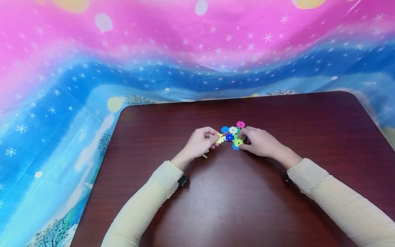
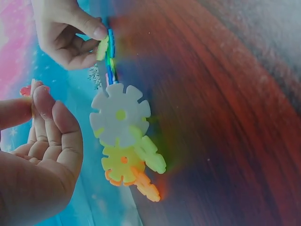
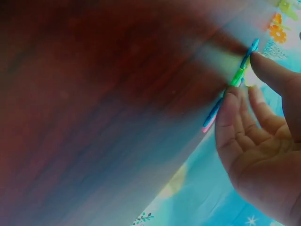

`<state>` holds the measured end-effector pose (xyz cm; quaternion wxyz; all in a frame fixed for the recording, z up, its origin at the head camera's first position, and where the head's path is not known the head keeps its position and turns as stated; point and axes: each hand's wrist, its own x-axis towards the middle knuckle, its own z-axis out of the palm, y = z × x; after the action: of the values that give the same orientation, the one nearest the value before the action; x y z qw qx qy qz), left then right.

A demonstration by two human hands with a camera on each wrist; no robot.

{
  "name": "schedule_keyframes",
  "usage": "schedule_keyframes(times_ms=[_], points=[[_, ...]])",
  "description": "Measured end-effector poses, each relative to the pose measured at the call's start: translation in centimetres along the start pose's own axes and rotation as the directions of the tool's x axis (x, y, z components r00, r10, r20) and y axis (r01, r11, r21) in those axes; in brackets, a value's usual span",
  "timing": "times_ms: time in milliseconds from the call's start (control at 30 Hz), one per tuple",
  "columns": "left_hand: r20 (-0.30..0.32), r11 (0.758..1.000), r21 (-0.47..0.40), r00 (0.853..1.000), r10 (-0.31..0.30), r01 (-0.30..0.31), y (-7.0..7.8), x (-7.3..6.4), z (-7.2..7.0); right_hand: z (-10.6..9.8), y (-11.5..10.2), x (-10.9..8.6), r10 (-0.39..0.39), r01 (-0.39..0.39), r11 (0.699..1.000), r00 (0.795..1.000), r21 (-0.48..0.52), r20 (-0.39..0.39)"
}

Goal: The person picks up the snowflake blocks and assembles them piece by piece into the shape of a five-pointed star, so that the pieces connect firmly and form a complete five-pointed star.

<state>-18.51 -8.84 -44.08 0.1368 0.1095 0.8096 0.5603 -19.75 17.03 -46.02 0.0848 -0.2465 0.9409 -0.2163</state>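
Note:
Several notched plastic discs joined into a cluster sit between the two hands over the table. The head view shows a pink disc (image 1: pixel 240 124), a white disc (image 1: pixel 232 130), a dark blue disc (image 1: pixel 229 137) and a light green disc (image 1: pixel 238 142). My right hand (image 1: pixel 259 141) grips the cluster's right side, thumb by the light green disc. At the cluster's left, my left hand (image 1: pixel 200 141) pinches a pale yellow disc (image 1: pixel 220 138); a red piece shows beside it. In the left wrist view, a larger white disc (image 2: pixel 121 114) joins yellow and orange discs (image 2: pixel 148 186).
A dark red-brown wooden table (image 1: pixel 240 192) with rounded corners lies under both arms. Behind and to its left hangs a pink and blue cloth (image 1: pixel 185 51) with snowflake prints. A small black device (image 1: pixel 182 180) sits at the left wrist.

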Motion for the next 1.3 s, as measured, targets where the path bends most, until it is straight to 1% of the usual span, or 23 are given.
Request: schedule_keyframes(times_ms=[100, 200, 267, 367, 467, 567, 733, 833, 900, 1167, 1300], points=[[0.015, 1.0, -0.002, 1.0, -0.014, 0.014, 0.1, -0.1, 0.1, -0.1, 0.1, -0.2, -0.005, 0.005, 0.998, 1.0, 0.069, -0.007], [0.03, 0.999, -0.023, 0.999, -0.027, 0.027, 0.2, -0.2, 0.3, -0.2, 0.1, -0.6, -0.011, 0.015, 0.994, 0.999, 0.104, -0.033], [0.037, 0.999, -0.034, 0.999, -0.035, 0.036, 0.3, -0.2, 0.4, -0.4, 0.0, -1.1, -0.02, 0.028, 0.993, 0.998, 0.117, -0.066], [0.042, 0.998, -0.04, 0.998, -0.039, 0.04, 0.3, -0.1, 0.6, -0.6, -0.3, -1.9, -0.047, 0.066, 0.989, 0.989, 0.134, -0.141], [0.046, 0.998, -0.04, 0.998, -0.041, 0.043, 0.5, -0.1, 0.7, -0.6, -0.8, -2.5, -0.083, 0.118, 0.982, 0.97, 0.145, -0.227], [0.051, 0.998, -0.038, 0.998, -0.038, 0.04, 0.7, -0.1, 0.9, -0.6, -1.4, -3.0, -0.125, 0.175, 0.974, 0.945, 0.146, -0.301], [0.066, 0.999, -0.036, 0.997, -0.029, 0.032, 0.9, -0.2, 1.2, -0.3, -2.1, -3.3, -0.199, 0.263, 0.957, 0.903, 0.123, -0.38], [0.073, 0.999, -0.04, 0.997, -0.022, 0.025, 1.0, -0.2, 1.4, -0.2, -2.3, -3.4, -0.227, 0.295, 0.949, 0.884, 0.11, -0.409], [0.073, 0.999, -0.033, 0.997, -0.02, 0.023, 1.1, -0.2, 1.5, -0.2, -2.3, -3.5, -0.238, 0.306, 0.946, 0.876, 0.102, -0.42], [0.071, 1.0, 0.016, 0.997, -0.021, 0.02, 1.2, -0.5, 1.8, 0.0, -2.5, -3.6, -0.264, 0.324, 0.944, 0.859, 0.066, -0.438], [0.073, 1.0, 0.012, 0.997, -0.013, 0.013, 1.2, -0.7, 2.0, 0.0, -2.5, -3.7, -0.277, 0.329, 0.943, 0.853, 0.044, -0.443]])
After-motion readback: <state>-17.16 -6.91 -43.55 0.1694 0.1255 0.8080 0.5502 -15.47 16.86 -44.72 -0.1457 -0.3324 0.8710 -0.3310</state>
